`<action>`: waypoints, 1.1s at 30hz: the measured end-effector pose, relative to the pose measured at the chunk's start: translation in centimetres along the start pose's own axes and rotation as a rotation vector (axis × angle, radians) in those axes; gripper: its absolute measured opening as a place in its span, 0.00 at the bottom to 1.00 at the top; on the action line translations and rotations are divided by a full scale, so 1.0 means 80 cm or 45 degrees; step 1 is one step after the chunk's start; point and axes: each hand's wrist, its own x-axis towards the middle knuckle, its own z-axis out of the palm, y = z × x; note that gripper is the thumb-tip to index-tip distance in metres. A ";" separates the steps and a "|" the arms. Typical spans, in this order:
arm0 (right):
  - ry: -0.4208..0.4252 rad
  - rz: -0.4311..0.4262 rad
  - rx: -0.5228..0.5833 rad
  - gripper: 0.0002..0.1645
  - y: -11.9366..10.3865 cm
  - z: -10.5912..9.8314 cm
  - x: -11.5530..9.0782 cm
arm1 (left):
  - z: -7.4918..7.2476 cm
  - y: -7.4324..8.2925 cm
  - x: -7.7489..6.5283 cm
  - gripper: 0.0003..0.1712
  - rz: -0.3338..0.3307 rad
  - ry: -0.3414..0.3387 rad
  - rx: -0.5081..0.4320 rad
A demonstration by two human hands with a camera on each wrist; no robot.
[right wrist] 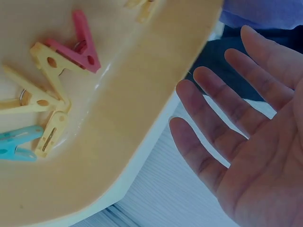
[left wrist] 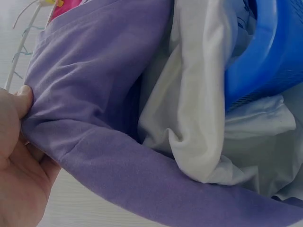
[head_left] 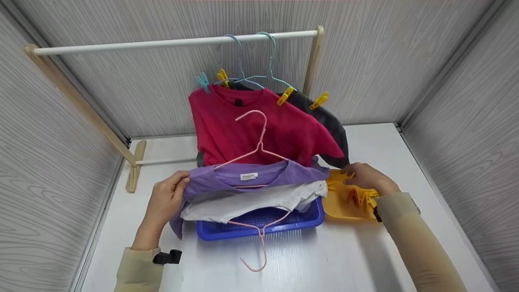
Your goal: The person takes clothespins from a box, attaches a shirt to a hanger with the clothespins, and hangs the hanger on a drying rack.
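My left hand point(head_left: 166, 198) pinches the shoulder of a purple shirt point(head_left: 202, 178) between thumb and fingers. A pink hanger point(head_left: 260, 142) sits inside the shirt's neck, its hook pointing up. Beneath lies a white garment point(head_left: 239, 205), from which a second pink hanger point(head_left: 261, 235) hangs over the rim of a blue basket point(head_left: 263, 230). With fingers spread and nothing held, my right hand point(head_left: 371, 178) is over the edge of a yellow-orange tray point(head_left: 336, 211). Several clothespins lie in that tray, among them a red clothespin point(right wrist: 83, 45) and a teal clothespin point(right wrist: 19, 142).
Behind stands a wooden rack with a white rail point(head_left: 162, 43). A red shirt point(head_left: 243, 125) and a dark grey garment point(head_left: 336, 134) hang from it on hangers, with yellow clothespins point(head_left: 285, 96) and a blue clothespin point(head_left: 203, 82) at the shoulders. Grey panels enclose the white table point(head_left: 324, 259).
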 end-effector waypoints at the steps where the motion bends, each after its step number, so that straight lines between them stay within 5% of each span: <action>1: -0.017 0.008 0.007 0.22 0.000 0.001 0.002 | 0.000 0.000 0.000 0.05 -0.001 -0.003 0.017; 12: -0.100 -0.133 0.193 0.28 0.021 0.022 0.022 | -0.003 0.001 -0.005 0.07 0.000 -0.033 -0.005; 33: -0.278 0.030 0.139 0.29 0.019 0.058 0.020 | 0.001 -0.004 -0.009 0.07 0.036 0.007 -0.064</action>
